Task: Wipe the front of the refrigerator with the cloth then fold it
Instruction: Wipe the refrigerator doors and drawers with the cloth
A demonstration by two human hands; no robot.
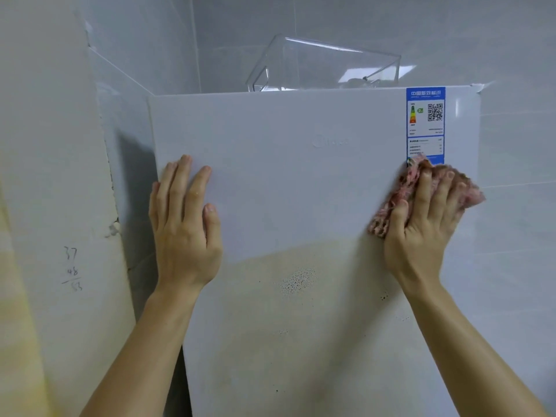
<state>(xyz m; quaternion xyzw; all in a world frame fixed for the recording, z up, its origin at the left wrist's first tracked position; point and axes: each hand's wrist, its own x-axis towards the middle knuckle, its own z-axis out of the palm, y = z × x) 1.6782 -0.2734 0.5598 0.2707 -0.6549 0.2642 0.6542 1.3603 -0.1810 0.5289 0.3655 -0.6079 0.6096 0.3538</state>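
A person leans both hands on the white refrigerator door [301, 188] with the wiping underway. The right hand [421, 227] lies flat with its fingers straight and slightly spread. It presses a fluffy pink-and-brown cloth [471, 194] against the panel near the door's right edge, and the cloth bunches out past the fingertips and beside the thumb. A flat palm of this kind probably serves to spread pressure across the cloth, not to grip it.

The left hand [183, 227] is bare. It rests open, fingers straight, against the door's left edge, level with the right hand and well apart from it, most likely to brace the appliance against the push of the wipe.

Just above the right hand's fingertips is a blue energy label [425, 124], whose lower corner the cloth touches. Below and between the hands the panel turns yellowish, with a patch of dark specks [298, 279] that the cloth has not reached. A clear plastic container [325, 64] sits tilted on top of the refrigerator, above both hands. Left of the left hand, pencilled numbers [72, 267] mark the wall.

Judging by the stained lower panel, much of the wiping remains, and the cloth has yet to be folded.
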